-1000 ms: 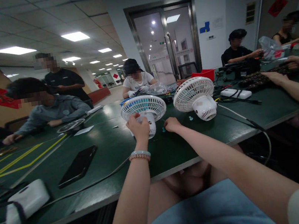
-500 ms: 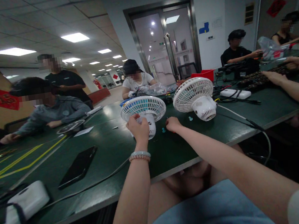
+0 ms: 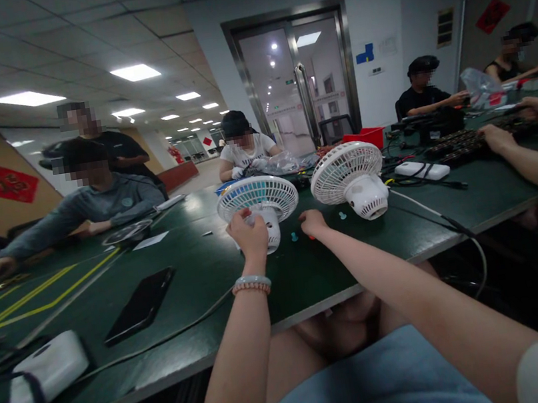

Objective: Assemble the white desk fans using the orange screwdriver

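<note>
My left hand (image 3: 249, 232) is closed on the left white fan (image 3: 278, 193), at the side of its motor housing and the rim of its cage. The fan rests on the green table with its cage tilted up. Between the two fans, my right hand (image 3: 313, 222) is low over the table with its fingers curled in. An orange bit (image 3: 311, 237) shows under that hand; what the fingers hold is hidden. One small teal piece (image 3: 294, 237) lies left of the right hand, and a light blue piece (image 3: 342, 215) lies right of it, near the second white fan (image 3: 369, 196).
A black phone (image 3: 140, 305) and a white box with a black strap (image 3: 46, 373) lie on the left. A cable (image 3: 168, 338) crosses the table. Another white box (image 3: 421, 171) sits at right, near a co-worker's hands (image 3: 499, 137). A red bin (image 3: 365, 138) stands behind the fans.
My left hand keeps its hold on the fan. My right hand has barely shifted, and more of the orange bit shows beneath it. At left, a co-worker's arm has reached further left.
</note>
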The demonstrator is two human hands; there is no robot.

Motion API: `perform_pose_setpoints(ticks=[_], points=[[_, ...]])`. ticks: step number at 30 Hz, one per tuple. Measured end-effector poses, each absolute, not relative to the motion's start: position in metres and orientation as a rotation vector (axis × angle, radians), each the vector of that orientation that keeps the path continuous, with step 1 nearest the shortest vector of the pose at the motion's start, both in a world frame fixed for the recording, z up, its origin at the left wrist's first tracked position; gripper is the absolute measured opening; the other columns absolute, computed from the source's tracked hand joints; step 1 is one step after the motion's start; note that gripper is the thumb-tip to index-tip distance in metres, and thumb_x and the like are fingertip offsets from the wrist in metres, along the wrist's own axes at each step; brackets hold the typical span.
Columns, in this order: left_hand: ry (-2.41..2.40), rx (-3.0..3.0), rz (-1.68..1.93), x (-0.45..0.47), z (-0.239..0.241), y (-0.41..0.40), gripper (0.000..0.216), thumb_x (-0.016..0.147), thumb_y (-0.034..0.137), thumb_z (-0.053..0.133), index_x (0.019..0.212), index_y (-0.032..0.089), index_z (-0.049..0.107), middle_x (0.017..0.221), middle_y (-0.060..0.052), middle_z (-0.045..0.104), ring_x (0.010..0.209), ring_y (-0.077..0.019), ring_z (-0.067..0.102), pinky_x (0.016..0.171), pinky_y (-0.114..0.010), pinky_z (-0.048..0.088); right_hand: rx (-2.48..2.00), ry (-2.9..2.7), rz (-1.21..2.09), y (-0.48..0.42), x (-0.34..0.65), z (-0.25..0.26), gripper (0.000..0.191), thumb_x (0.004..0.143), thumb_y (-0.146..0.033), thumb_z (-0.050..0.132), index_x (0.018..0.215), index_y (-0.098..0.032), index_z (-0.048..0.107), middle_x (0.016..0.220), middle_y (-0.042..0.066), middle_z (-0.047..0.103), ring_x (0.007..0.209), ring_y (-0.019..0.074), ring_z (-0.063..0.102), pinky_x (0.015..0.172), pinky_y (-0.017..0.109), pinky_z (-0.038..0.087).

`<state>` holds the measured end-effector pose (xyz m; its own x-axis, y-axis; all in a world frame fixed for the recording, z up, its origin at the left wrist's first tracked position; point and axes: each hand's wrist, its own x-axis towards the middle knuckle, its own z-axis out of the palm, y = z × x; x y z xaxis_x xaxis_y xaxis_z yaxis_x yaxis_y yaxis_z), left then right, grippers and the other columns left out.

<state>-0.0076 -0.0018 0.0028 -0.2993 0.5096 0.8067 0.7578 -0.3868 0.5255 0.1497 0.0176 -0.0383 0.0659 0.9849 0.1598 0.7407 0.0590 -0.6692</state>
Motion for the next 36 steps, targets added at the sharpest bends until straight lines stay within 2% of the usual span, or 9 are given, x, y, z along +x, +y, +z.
perform_pose_setpoints(ticks=[5,11,15,18,22,24,28,32,36], points=[[-1.447,-1.799,-1.575,0.0,0.001,-0.011,0.03,0.068,0.015,0.051,0.097,0.015,0.053,0.098,-0.011,0.058,0.105,-0.0278,0.047,0.096,-0.047,0.035,-1.663,-1.709,0.386,0.006,0.148,-0.033,0.034,0.081,-0.013,0.043,0.107,-0.014,0.064,0.116,0.012,0.056,0.109,0.018,0.052,0.096,0.027,0.038],[-0.856,-2.268,-1.05,0.049,-0.007,-0.037,0.045,0.07,0.011,0.048,0.115,0.014,0.049,0.116,-0.013,0.054,0.122,-0.0265,0.039,0.106,-0.044,0.03,-1.217,-1.736,-0.189,-0.032,0.182,-0.002,0.032,0.082,-0.013,0.039,0.103,-0.014,0.063,0.122,0.011,0.048,0.123,0.0205,0.035,0.107,0.034,0.025],[-0.781,-2.35,-0.878,0.086,-0.012,-0.053,0.057,0.073,0.012,0.044,0.13,0.01,0.037,0.125,-0.015,0.048,0.122,-0.026,0.04,0.105,-0.041,0.032,-1.044,-1.734,-0.53,-0.04,0.247,0.02,0.031,0.079,-0.011,0.041,0.099,-0.018,0.062,0.121,0.009,0.047,0.125,0.0233,0.032,0.107,0.043,0.026],[-0.878,-2.408,-0.774,0.105,-0.011,-0.058,0.061,0.075,0.014,0.043,0.135,0.008,0.029,0.122,-0.015,0.05,0.115,-0.0241,0.045,0.102,-0.039,0.035,-1.018,-1.611,-0.692,-0.037,0.295,0.018,0.03,0.078,-0.013,0.043,0.101,-0.019,0.06,0.119,0.011,0.047,0.122,0.0267,0.034,0.104,0.05,0.028],[-1.19,-2.453,-0.5,0.129,-0.015,-0.053,0.039,0.076,0.018,0.045,0.114,0.011,0.049,0.105,-0.014,0.058,0.101,-0.0247,0.053,0.089,-0.038,0.044,-0.983,-1.715,-0.765,-0.041,0.325,-0.015,0.03,0.079,-0.022,0.047,0.107,-0.017,0.058,0.12,0.013,0.047,0.121,0.0277,0.036,0.102,0.05,0.032],[-1.322,-2.466,-0.338,0.144,-0.019,-0.048,0.033,0.074,0.02,0.05,0.104,0.009,0.054,0.103,-0.017,0.058,0.099,-0.0281,0.054,0.083,-0.04,0.046,-0.963,-1.886,-0.755,-0.045,0.327,-0.034,0.035,0.078,-0.027,0.05,0.112,-0.018,0.056,0.124,0.013,0.046,0.124,0.028,0.034,0.102,0.048,0.032],[-1.564,-2.52,-0.32,0.169,-0.025,-0.032,0.044,0.074,0.021,0.051,0.115,0.004,0.049,0.113,-0.025,0.054,0.106,-0.0348,0.052,0.083,-0.046,0.046,-1.076,-1.974,-0.696,-0.046,0.322,-0.049,0.055,0.072,-0.037,0.058,0.123,-0.017,0.05,0.137,0.015,0.034,0.129,0.0312,0.027,0.104,0.049,0.029],[-1.421,-2.729,-0.347,0.168,-0.03,-0.011,0.037,0.078,0.021,0.049,0.114,0.015,0.053,0.115,-0.012,0.059,0.105,-0.0201,0.057,0.09,-0.028,0.045,-1.208,-1.994,-0.675,-0.044,0.316,-0.047,0.056,0.068,-0.034,0.062,0.12,-0.019,0.052,0.138,0.014,0.033,0.128,0.0321,0.027,0.104,0.05,0.025],[-1.261,-2.861,-0.428,0.154,-0.04,0.001,0.028,0.079,0.021,0.047,0.102,0.015,0.062,0.105,-0.01,0.064,0.097,-0.0192,0.06,0.089,-0.028,0.045,-1.365,-1.855,-0.637,-0.048,0.309,-0.047,0.053,0.066,-0.031,0.064,0.117,-0.021,0.054,0.136,0.015,0.033,0.126,0.0358,0.027,0.099,0.053,0.027]])
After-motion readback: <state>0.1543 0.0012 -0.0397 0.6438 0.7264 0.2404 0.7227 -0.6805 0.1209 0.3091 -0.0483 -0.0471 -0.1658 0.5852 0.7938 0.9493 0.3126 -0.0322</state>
